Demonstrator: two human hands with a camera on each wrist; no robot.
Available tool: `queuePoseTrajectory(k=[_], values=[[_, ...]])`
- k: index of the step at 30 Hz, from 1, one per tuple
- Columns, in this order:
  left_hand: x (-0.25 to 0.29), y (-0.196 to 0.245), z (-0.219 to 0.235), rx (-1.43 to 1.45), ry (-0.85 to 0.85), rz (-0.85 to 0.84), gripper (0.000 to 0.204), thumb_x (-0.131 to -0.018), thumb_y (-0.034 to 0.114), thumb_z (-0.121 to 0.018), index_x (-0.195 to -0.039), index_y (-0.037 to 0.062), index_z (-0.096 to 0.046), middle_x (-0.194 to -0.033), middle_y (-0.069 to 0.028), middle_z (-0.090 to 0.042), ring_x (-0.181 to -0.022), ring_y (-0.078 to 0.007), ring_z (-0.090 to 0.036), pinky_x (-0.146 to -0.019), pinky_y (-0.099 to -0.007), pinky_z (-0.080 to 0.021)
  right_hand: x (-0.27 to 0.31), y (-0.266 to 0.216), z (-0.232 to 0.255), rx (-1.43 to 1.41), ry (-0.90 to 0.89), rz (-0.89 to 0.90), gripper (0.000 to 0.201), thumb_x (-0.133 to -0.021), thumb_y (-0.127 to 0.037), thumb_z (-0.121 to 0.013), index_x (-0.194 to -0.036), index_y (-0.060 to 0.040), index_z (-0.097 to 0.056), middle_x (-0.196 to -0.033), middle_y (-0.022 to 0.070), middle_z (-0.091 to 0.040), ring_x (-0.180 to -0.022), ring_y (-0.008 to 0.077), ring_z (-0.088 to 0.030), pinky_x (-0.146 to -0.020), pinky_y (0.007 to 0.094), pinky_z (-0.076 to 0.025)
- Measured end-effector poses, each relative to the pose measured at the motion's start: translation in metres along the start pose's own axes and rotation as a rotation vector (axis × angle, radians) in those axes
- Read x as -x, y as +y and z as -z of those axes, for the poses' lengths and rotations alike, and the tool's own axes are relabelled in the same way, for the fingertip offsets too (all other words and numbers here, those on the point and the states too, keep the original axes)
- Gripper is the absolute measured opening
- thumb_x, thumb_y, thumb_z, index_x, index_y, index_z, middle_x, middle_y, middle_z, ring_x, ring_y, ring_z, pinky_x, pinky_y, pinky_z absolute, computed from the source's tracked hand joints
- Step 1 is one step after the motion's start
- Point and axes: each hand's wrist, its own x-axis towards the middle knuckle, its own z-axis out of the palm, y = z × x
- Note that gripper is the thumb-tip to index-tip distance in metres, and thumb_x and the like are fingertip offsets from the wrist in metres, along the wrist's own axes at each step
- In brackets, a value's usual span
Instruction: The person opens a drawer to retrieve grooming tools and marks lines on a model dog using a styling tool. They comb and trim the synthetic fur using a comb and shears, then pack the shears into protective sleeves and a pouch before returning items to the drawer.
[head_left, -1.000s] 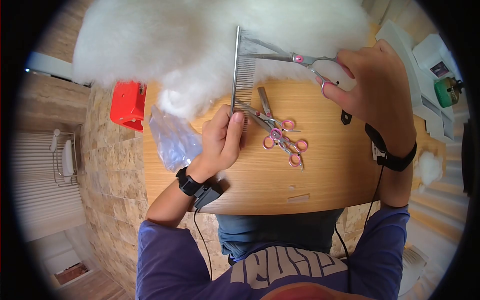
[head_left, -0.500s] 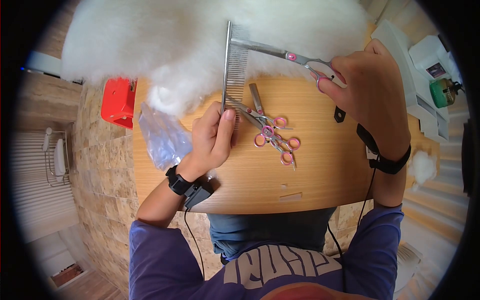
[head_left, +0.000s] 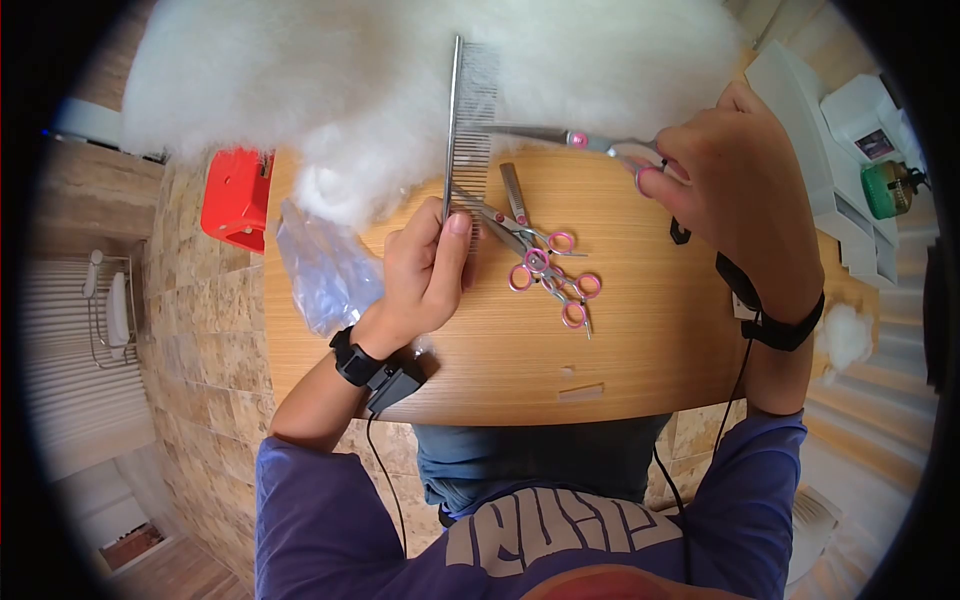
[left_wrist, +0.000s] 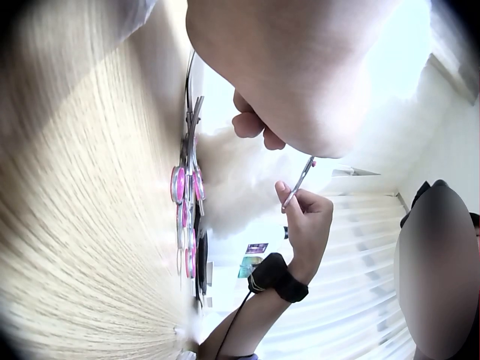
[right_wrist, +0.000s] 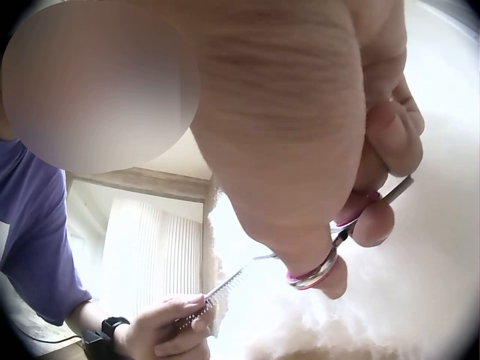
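My left hand [head_left: 425,270] pinches the lower end of a metal grooming comb [head_left: 453,130], thumb on top. The comb stands upright in the head view, its teeth pointing right against thick white fur [head_left: 270,80]. My right hand [head_left: 740,190] holds pink-ringed scissors [head_left: 605,145], with the thumb through one ring, as the right wrist view shows. Their blades lie nearly together, pointing left, with the tips at the comb's teeth. Below the comb, several more scissors [head_left: 537,258] with pink rings lie crossed on the wooden table [head_left: 660,340].
A clear plastic bag [head_left: 325,270] lies on the table's left, beside a white fur tuft [head_left: 345,195]. A red stool [head_left: 235,200] stands on the floor behind it. At the right are a white shelf unit [head_left: 845,205], a green container [head_left: 885,190] and another white tuft [head_left: 848,335].
The scissors' blades were spread one second ago, then came together. Since half a second ago they have dropped lower along the comb. The comb shifted slightly left in the head view.
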Motion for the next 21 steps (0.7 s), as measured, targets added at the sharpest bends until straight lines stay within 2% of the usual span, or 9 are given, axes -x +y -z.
queuePoseTrajectory(k=[5,6,8,11,13,14,16,21], values=[[0.000,0.001,0.000,-0.010,0.007,-0.009,0.027,-0.113,0.020,-0.039,-0.095,0.0027,-0.050,-0.063,-0.0014,-0.052,-0.047,-0.0052,-0.045,-0.044,-0.0213,-0.034,0.000,-0.001,0.001,-0.074,-0.036,0.040,0.031,-0.072,-0.032,-0.080,-0.066,-0.0028,-0.071,-0.062,0.0130,-0.060,-0.071,0.0312,-0.053,-0.069,0.0409,-0.046],[0.000,0.000,0.000,-0.010,0.009,-0.008,0.027,-0.113,0.020,-0.039,-0.095,0.0027,-0.050,-0.063,-0.0014,-0.052,-0.047,-0.0052,-0.045,-0.044,-0.0213,-0.034,0.001,0.002,0.002,-0.093,-0.013,0.080,0.027,-0.068,-0.027,-0.081,-0.066,-0.0038,-0.066,-0.061,0.0098,-0.060,-0.067,0.0303,-0.050,-0.069,0.0397,-0.045],[0.001,-0.002,0.001,0.037,0.045,0.030,0.025,-0.110,0.016,-0.047,-0.095,0.0014,-0.059,-0.058,0.0001,-0.056,-0.049,-0.0055,-0.053,-0.044,-0.0243,-0.038,-0.001,0.004,0.006,-0.112,0.010,0.121,0.027,-0.065,-0.022,-0.082,-0.065,-0.0048,-0.060,-0.061,0.0066,-0.059,-0.064,0.0294,-0.048,-0.070,0.0384,-0.044],[0.001,0.000,-0.001,0.053,0.042,0.009,0.024,-0.110,0.016,-0.047,-0.095,0.0013,-0.059,-0.059,0.0000,-0.056,-0.049,-0.0057,-0.053,-0.045,-0.0242,-0.038,-0.004,0.003,0.011,-0.163,0.023,0.175,0.032,-0.064,-0.023,-0.084,-0.066,-0.0058,-0.058,-0.061,0.0077,-0.059,-0.061,0.0295,-0.048,-0.068,0.0391,-0.043],[0.001,0.000,-0.001,0.054,0.039,0.016,0.024,-0.110,0.016,-0.048,-0.095,0.0012,-0.058,-0.059,-0.0001,-0.056,-0.049,-0.0058,-0.053,-0.045,-0.0242,-0.039,-0.005,-0.001,0.007,-0.208,0.221,0.142,0.037,-0.066,-0.029,-0.086,-0.068,-0.0058,-0.057,-0.061,0.0091,-0.058,-0.059,0.0315,-0.049,-0.064,0.0407,-0.042],[0.001,0.000,-0.001,0.054,0.032,0.023,0.023,-0.110,0.016,-0.048,-0.095,0.0012,-0.058,-0.060,-0.0002,-0.057,-0.049,-0.0059,-0.054,-0.045,-0.0241,-0.039,-0.006,-0.003,0.005,-0.207,0.218,0.142,0.037,-0.066,-0.029,-0.086,-0.068,-0.0058,-0.057,-0.061,0.0091,-0.058,-0.059,0.0315,-0.049,-0.064,0.0407,-0.042],[0.001,-0.003,0.002,0.037,0.027,0.022,0.023,-0.110,0.015,-0.048,-0.094,0.0012,-0.058,-0.060,-0.0001,-0.056,-0.049,-0.0059,-0.054,-0.045,-0.0241,-0.039,-0.006,-0.009,0.003,-0.073,0.162,-0.120,0.041,-0.069,-0.036,-0.085,-0.070,-0.0051,-0.059,-0.059,0.0108,-0.056,-0.060,0.0337,-0.051,-0.060,0.0428,-0.042],[0.001,0.001,0.000,0.036,0.049,0.000,0.023,-0.109,0.014,-0.049,-0.094,0.0012,-0.059,-0.059,-0.0001,-0.056,-0.049,-0.0060,-0.054,-0.045,-0.0243,-0.039,-0.005,-0.008,0.002,0.020,0.123,-0.125,0.043,-0.071,-0.041,-0.084,-0.071,-0.0039,-0.061,-0.058,0.0127,-0.055,-0.059,0.0362,-0.051,-0.058,0.0448,-0.042]])
